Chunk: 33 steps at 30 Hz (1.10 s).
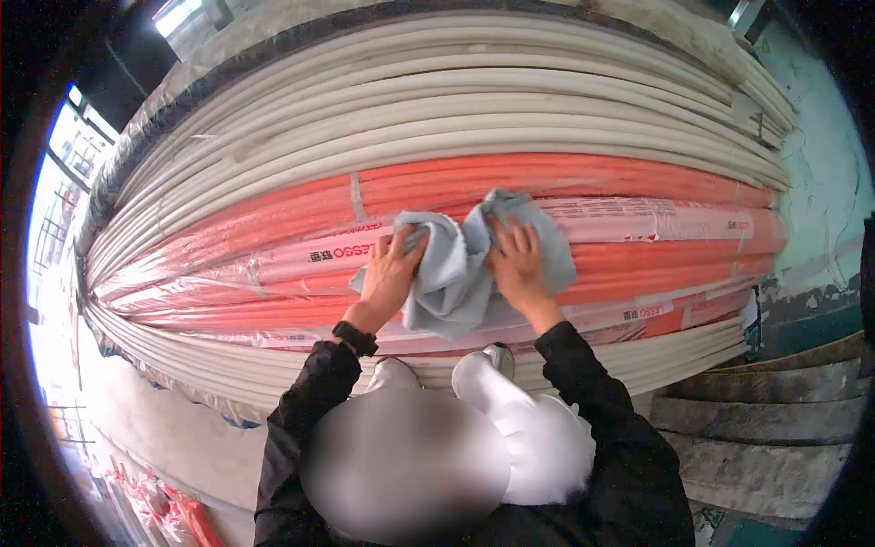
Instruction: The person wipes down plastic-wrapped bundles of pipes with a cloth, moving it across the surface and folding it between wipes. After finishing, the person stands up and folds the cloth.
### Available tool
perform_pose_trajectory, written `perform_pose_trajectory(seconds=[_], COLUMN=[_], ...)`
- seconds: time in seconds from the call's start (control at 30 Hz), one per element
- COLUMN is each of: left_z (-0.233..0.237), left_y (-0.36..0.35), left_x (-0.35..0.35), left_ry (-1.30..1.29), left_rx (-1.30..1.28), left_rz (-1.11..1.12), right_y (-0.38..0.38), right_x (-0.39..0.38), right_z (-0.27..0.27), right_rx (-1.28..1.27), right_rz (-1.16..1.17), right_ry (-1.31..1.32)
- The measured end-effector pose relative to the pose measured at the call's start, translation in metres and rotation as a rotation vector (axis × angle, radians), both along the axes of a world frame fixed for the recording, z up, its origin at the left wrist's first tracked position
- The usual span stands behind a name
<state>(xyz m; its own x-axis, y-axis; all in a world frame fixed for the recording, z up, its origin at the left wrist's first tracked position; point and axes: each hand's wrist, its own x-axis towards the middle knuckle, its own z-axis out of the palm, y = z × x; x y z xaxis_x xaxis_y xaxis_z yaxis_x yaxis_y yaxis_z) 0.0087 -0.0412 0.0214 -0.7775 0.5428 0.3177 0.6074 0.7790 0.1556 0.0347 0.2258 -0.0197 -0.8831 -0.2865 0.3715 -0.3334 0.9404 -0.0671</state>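
Note:
A crumpled grey-blue cloth (442, 292) hangs bunched between my two hands, over plastic-wrapped bundles of red pipes (647, 262). My left hand (390, 278) has its fingers curled into the cloth's left part; a dark band circles that wrist. Further right, my right hand (521, 264) grips the other part, its fingertips pressed into the folds. Part of the cloth spreads out past the right hand. Printed pink wrapping (337, 249) shows on the bundles to the left of the cloth. Whether the cloth's underside touches the pipes is hidden.
Long off-white pipes (474, 108) are stacked behind the red bundles, with more pipes (656, 356) along the near side. My shoes (394, 372) are close to that near edge. Concrete steps (766, 410) lie at right, beside a pale green wall (825, 182).

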Motion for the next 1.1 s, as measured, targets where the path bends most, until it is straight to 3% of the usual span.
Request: perform_pose_trajectory(seconds=[0.17,0.27,0.3,0.47,0.57,0.67,0.7,0.8,0.9,1.0,1.1], left_z=[0.027,0.025,0.045,0.003,-0.001,-0.023,-0.027,-0.037,-0.039,-0.046,-0.047], left_y=[0.030,0.058,0.073,0.093,0.064,0.025,0.013,-0.025,-0.054,-0.072,-0.072], left_x=[-0.018,-0.021,-0.011,0.002,0.004,0.008,0.009,0.013,0.017,0.020,0.019], left_ry=[-0.120,-0.046,-0.139,0.053,0.047,0.039,0.047,0.072,0.135,0.250,0.282], left_rx=[-0.217,-0.163,-0.222,-0.133,-0.124,-0.128,-0.149,-0.157,-0.243,-0.342,-0.447], left_rz=[-0.170,-0.309,-0.292,-0.338,-0.406,-0.375,-0.380,-0.363,-0.340,-0.310,-0.288], right_y=[0.051,0.078,0.083,0.105,0.094,0.084,0.072,0.048,0.011,-0.013,-0.024], right_x=[0.022,0.033,0.039,0.058,0.063,0.060,0.060,0.068,0.060,0.058,0.056], right_z=[-0.001,-0.011,-0.010,-0.036,-0.052,-0.067,-0.058,-0.091,-0.093,-0.106,-0.077], right_rx=[-0.036,-0.057,-0.058,-0.048,-0.230,-0.076,-0.204,-0.217,-0.653,-0.352,-0.318], right_rz=[-0.281,-0.460,-0.493,-0.617,-0.586,-0.563,-0.542,-0.551,-0.396,-0.261,0.062], right_ry=[0.012,0.067,0.030,-0.144,-0.062,0.008,-0.016,-0.006,-0.001,0.008,-0.018])
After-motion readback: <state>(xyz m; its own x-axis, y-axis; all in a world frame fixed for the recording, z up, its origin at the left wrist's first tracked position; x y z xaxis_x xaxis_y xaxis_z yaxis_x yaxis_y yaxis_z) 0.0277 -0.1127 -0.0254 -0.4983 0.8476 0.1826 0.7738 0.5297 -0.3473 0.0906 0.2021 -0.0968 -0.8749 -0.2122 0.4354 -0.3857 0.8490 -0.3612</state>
